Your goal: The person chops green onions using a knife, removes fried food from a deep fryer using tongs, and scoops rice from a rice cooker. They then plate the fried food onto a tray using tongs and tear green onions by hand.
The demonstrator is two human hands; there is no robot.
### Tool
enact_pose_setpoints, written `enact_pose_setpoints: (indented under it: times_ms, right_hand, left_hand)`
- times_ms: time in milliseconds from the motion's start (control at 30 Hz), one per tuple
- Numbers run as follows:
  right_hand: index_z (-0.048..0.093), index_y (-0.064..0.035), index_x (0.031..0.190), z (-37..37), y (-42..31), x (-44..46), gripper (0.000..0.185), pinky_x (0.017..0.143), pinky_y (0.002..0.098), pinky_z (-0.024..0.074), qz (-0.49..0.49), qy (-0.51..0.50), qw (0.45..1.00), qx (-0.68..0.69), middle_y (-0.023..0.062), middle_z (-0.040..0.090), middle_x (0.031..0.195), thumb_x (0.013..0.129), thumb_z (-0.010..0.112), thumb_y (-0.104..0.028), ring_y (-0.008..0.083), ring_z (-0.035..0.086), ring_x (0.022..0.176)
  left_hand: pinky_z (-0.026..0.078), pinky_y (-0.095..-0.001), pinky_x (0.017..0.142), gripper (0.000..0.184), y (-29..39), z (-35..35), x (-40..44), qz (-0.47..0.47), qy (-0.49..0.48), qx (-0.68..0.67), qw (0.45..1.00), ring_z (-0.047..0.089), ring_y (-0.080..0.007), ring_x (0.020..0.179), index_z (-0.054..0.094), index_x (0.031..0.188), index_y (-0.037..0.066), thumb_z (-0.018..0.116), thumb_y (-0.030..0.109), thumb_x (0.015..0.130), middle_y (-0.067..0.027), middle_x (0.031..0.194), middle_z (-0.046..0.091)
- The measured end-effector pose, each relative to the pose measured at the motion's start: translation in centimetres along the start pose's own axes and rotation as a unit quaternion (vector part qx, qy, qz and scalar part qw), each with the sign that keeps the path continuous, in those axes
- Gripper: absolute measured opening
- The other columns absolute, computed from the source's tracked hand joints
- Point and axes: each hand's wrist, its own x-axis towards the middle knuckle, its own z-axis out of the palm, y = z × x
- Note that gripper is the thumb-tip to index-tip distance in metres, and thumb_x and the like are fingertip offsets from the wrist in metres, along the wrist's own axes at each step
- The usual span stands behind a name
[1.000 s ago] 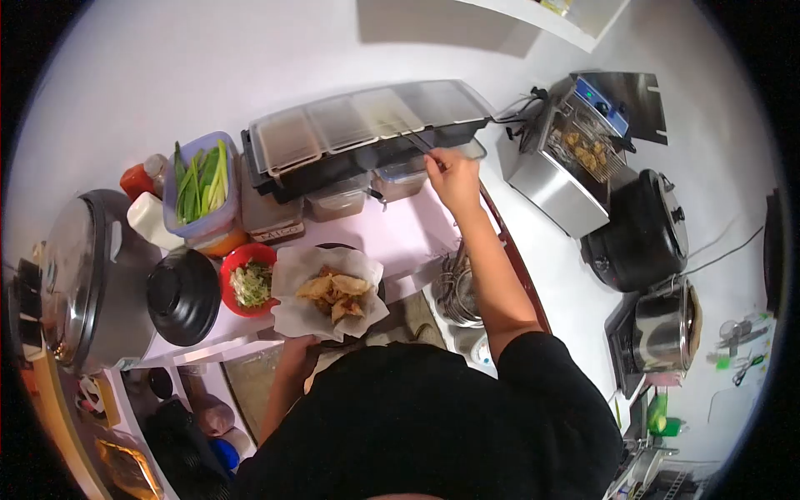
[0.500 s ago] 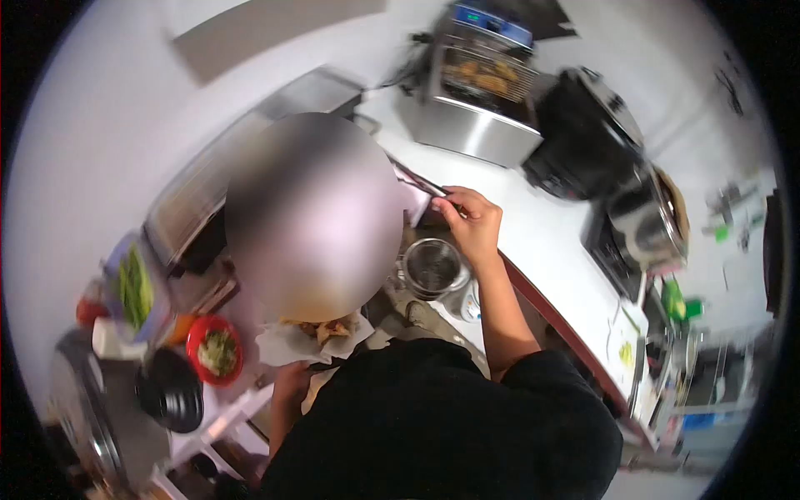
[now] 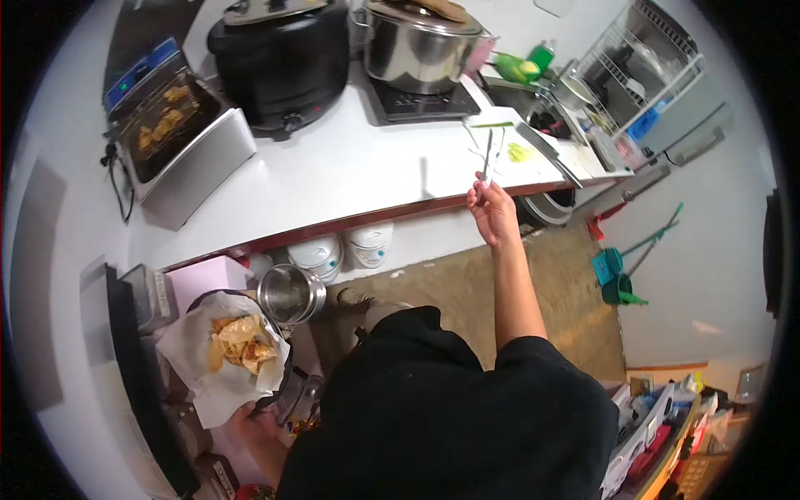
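My right hand (image 3: 492,204) is raised over the front edge of the white counter, its fingers closed round slim metal tongs (image 3: 488,158) that point up and away. At lower left, my left hand (image 3: 254,423) grips the near edge of a dark dish (image 3: 287,367). White paper (image 3: 212,398) lines this dish, and browned fried pieces (image 3: 243,342) lie on the paper. Part of the left hand's grip is hidden under the paper and the rim. A round metal strainer (image 3: 292,294) stands just beyond the dish.
On the white counter (image 3: 350,179) stand a fryer (image 3: 196,158) with food in its basket, a black soup kettle (image 3: 279,67) and a steel pot (image 3: 421,50) on a hob. A knife (image 3: 550,154) lies at the right. White buckets (image 3: 369,246) sit below the counter.
My view has swung right, bringing the sink end and floor into sight. My right hand has moved with the tongs from near the fryer end to the counter's right part. My left hand stays at the dish.
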Motion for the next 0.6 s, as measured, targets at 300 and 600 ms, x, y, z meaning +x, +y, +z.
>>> enact_pose_setpoints:
  times_ms: [300,600]
  right_hand:
    - [0.043,0.0037,0.115,-11.3,-6.6,5.6,0.027,0.072,0.0434,0.047,-0.454,0.306,0.478,-0.687,0.0222,0.051,0.097,0.091,0.047,-0.007,0.0399,0.054,0.091]
    - [0.045,-0.0028,0.114,-14.8,-6.2,3.5,0.026,0.073,0.0461,0.046,-0.205,0.261,0.541,-0.773,0.0182,0.05,0.104,0.09,0.051,-0.011,0.0382,0.055,0.089]
  left_hand:
    - [0.049,-0.0368,0.084,0.047,-1.5,10.5,-0.7,-0.098,-0.095,-0.097,0.986,0.057,-0.0248,0.099,0.051,0.114,-0.001,0.058,0.011,0.069,-0.0117,0.11,0.057]
    - [0.051,-0.0381,0.083,0.046,-5.2,21.7,0.1,-0.102,-0.145,-0.087,0.98,0.058,-0.0258,0.099,0.051,0.111,0.001,0.055,0.008,0.066,-0.0098,0.104,0.058]
